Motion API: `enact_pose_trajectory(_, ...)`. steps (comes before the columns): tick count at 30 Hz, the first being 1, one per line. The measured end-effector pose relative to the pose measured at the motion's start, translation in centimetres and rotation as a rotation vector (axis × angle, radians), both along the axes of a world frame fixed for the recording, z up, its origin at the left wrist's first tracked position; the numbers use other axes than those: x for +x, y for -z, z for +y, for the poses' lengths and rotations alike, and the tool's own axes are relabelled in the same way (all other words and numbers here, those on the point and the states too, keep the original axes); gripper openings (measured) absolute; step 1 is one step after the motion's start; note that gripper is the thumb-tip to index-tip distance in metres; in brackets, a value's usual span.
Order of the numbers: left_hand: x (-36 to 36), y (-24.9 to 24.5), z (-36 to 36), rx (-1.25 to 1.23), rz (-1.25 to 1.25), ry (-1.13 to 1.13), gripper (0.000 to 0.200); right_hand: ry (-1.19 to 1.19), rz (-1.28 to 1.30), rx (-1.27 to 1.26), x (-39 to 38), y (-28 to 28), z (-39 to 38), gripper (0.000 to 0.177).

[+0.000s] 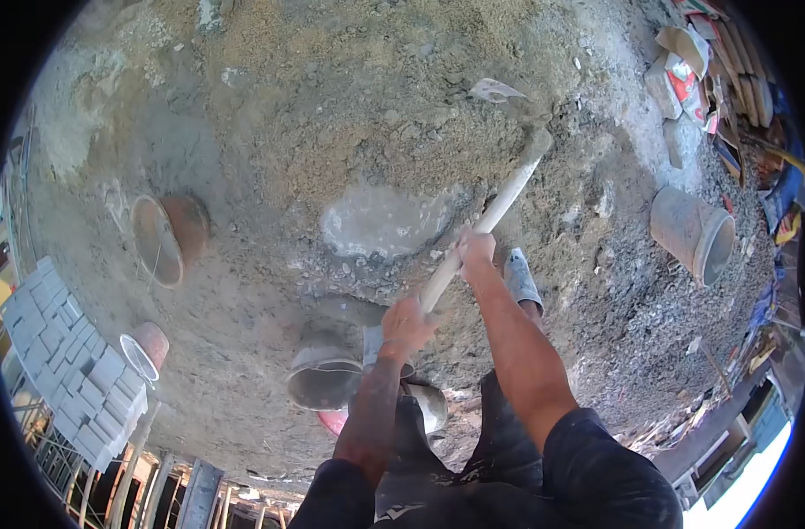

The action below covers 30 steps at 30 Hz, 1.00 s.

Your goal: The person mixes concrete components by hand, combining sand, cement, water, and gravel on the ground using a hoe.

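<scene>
A long pale-handled hoe slants from near my body up to the right. Its head lies in the mound of sandy mix, partly buried, and a pale flat blade-like piece shows beside it. My left hand is wrapped round the lower end of the handle. Farther up, my right hand grips the same handle, with its fingers closed. Left of the handle lies a shallow grey puddle in the mix. My right foot, in a grey shoe, stands close to the right hand.
A bucket lies tipped at the left, with a smaller bucket below it. Another bucket stands by my left leg. To the right lies a grey bucket. Grey blocks are stacked at lower left; torn bags lie upper right.
</scene>
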<state>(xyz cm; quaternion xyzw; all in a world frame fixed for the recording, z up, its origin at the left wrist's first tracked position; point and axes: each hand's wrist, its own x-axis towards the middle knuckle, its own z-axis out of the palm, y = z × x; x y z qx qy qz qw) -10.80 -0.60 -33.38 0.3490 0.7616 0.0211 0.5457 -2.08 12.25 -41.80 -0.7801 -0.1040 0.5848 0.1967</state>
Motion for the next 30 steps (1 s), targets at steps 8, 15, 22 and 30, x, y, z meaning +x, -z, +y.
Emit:
enact_pose_trajectory(8, 3.7, -1.1, -6.6, 0.066, -0.168, -0.094, 0.036, -0.155, -0.15, 0.245, 3.6, -6.2, -5.4, 0.025)
enact_pose_trajectory(15, 13.6, 0.0, 11.4, -0.081, -1.066, -0.764, 0.014, -0.704, -0.683, 0.232, 11.5, -1.0, 16.5, 0.051)
enact_pose_trajectory(22, 9.6, -3.0, 3.5, -0.221, -1.052, -0.868, 0.013, -0.498, -0.358, 0.021, 10.9, 2.1, 12.4, 0.044)
enact_pose_trajectory(30, 3.3, -13.6, -9.0, -0.367, -0.628, -0.495, 0.007, -0.122, 0.066, 0.163, 3.6, -12.0, -4.9, 0.027)
